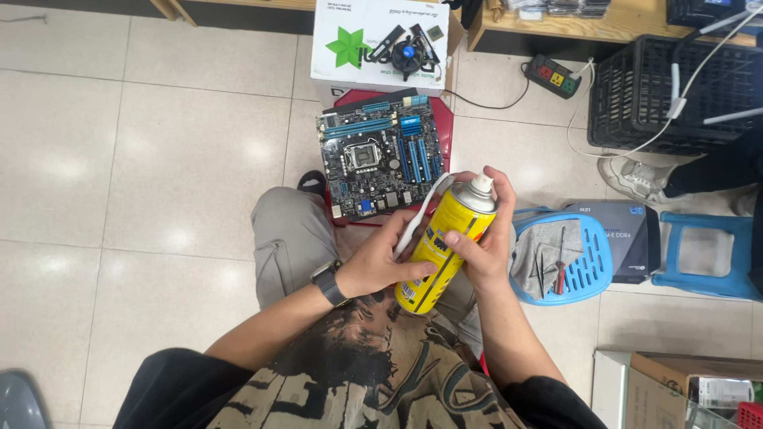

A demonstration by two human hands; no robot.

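A yellow spray can with a white nozzle is held in front of my lap. My right hand wraps around its upper part, a finger near the nozzle. My left hand supports the can's lower side and also holds a white toothbrush that points up toward the board. A computer motherboard with blue slots lies on a red stool just beyond my knees.
A white box carrying a cooler fan and small parts sits behind the board. A blue stool with a grey cloth and screwdriver stands at right, near a black crate, power strip and another person's shoe.
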